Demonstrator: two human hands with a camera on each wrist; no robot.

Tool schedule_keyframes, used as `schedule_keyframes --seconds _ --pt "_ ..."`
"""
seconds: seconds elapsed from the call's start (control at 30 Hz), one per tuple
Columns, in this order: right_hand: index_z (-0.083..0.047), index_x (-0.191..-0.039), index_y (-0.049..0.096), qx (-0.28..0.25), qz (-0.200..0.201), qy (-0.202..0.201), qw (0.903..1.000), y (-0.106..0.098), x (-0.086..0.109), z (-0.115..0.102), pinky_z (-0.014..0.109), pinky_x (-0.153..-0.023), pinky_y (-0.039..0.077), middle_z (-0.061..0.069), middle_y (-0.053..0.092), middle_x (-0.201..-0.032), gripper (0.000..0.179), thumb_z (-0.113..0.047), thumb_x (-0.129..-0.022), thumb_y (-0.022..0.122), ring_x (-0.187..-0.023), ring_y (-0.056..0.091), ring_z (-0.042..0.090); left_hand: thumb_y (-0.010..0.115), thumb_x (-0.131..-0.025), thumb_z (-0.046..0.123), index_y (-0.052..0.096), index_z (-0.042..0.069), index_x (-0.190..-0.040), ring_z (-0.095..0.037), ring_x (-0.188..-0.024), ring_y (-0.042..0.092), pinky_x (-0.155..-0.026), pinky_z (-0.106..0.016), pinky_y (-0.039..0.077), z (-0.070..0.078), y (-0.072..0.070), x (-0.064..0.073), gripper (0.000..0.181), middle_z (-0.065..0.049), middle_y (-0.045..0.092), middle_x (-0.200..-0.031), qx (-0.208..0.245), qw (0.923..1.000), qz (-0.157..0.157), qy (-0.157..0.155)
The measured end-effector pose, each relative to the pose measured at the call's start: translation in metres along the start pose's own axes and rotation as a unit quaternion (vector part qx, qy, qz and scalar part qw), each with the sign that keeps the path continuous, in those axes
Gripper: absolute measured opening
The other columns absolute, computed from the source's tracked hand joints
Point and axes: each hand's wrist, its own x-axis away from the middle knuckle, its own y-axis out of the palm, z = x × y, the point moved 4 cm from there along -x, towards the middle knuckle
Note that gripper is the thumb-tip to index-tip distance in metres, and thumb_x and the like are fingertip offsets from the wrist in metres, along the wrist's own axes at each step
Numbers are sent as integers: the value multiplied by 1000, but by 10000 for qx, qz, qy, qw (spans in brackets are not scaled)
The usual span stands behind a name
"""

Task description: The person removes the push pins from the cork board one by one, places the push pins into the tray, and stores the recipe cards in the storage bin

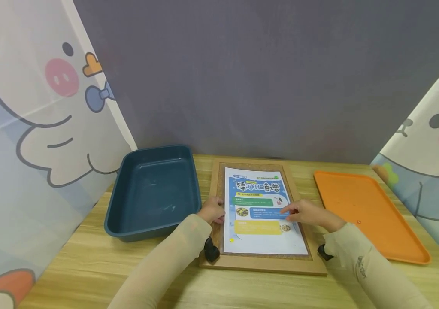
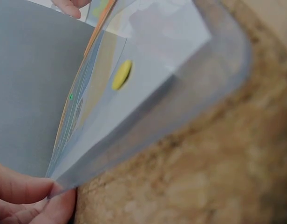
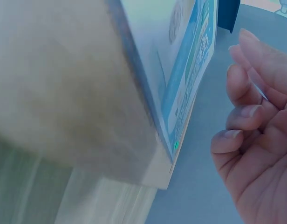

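A printed sheet (image 1: 265, 244) in a clear plastic sleeve (image 2: 199, 100) lies on a wood-framed cork board (image 1: 263, 264). My left hand (image 1: 212, 210) pinches the sleeve's left edge between thumb and finger, and in the left wrist view that edge stands off the cork. Over the sheet's right side is my right hand (image 1: 306, 213), its fingers loosely bent and nothing visible between them; the right wrist view shows it apart from the sheet. A small yellow disc (image 2: 121, 74) sits at the sheet's lower left, and a green one (image 1: 276, 177) near its top right.
To the left of the board stands a deep dark-blue bin (image 1: 153, 193). An orange tray (image 1: 370, 214) lies to the right. All rest on a wood-grain table (image 1: 126, 262), with a grey panel (image 1: 242, 77) behind and cartoon-printed sheets at both sides.
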Motion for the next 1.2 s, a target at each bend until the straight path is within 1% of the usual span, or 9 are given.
schedule_keyframes --seconds 0.17,0.37,0.47,0.6,0.7,0.83,0.93,1.1,1.2 --pt "8 -105 69 3 -122 -85 9999 4 -6 -4 20 -48 29 -8 41 -62 19 -1 -88 64 -51 30 3 56 -87 -12 47 -13 -132 -22 -62 60 -59 -33 56 0 -1 2 46 -19 60 -88 301 9995 -59 -36" --pt "8 -105 68 -31 -235 -219 9995 7 -13 -12 20 -48 29 -8 41 -62 20 -2 -88 65 -51 30 3 54 -89 -11 46 -11 -132 -24 -67 62 -64 -36 57 -2 0 2 44 -19 61 -87 425 9988 -31 -261" --pt "8 -105 69 32 -263 -283 9992 7 -16 -16 20 -49 31 -8 44 -63 21 -3 -87 66 -53 33 4 54 -88 -12 47 -11 -131 -24 -68 62 -66 -37 57 -3 0 1 43 -19 61 -87 499 9983 -59 -295" --pt "8 -105 69 143 -285 -332 9989 7 -17 -19 20 -50 34 -8 49 -66 21 -4 -87 67 -55 36 4 53 -88 -13 47 -12 -130 -23 -67 61 -67 -37 57 -3 1 0 43 -18 61 -86 564 9980 -101 -264" --pt "8 -104 69 122 -323 -350 9988 8 -18 -21 20 -51 35 -7 50 -67 20 -2 -87 67 -57 38 4 53 -88 -13 47 -12 -130 -23 -68 61 -68 -38 57 -2 1 0 42 -19 61 -86 548 9982 -99 -222" --pt "8 -104 69 91 -410 -408 9983 9 -20 -26 20 -53 36 -7 50 -67 20 0 -87 66 -58 39 4 54 -87 -14 47 -13 -130 -24 -70 62 -69 -39 57 -1 2 0 43 -20 62 -90 547 9983 -109 -155" --pt "7 -105 69 106 -478 -471 9977 12 -23 -30 20 -53 36 -8 47 -65 20 0 -87 66 -57 38 3 54 -87 -14 47 -13 -130 -24 -70 62 -69 -39 57 -2 2 1 43 -20 61 -90 529 9984 -126 -168" --pt "7 -103 70 261 -368 -598 9972 15 -28 -40 20 -53 36 -9 48 -65 19 -1 -87 66 -57 38 3 55 -87 -13 46 -14 -131 -23 -66 61 -65 -37 57 -2 0 2 44 -19 61 -85 437 9989 -158 -98" --pt "6 -103 70 245 -334 -665 9969 17 -31 -45 20 -54 37 -9 50 -65 18 -1 -87 67 -57 38 3 55 -87 -13 46 -14 -131 -22 -65 60 -65 -36 57 -1 -1 3 45 -19 60 -85 369 9991 -178 -68"
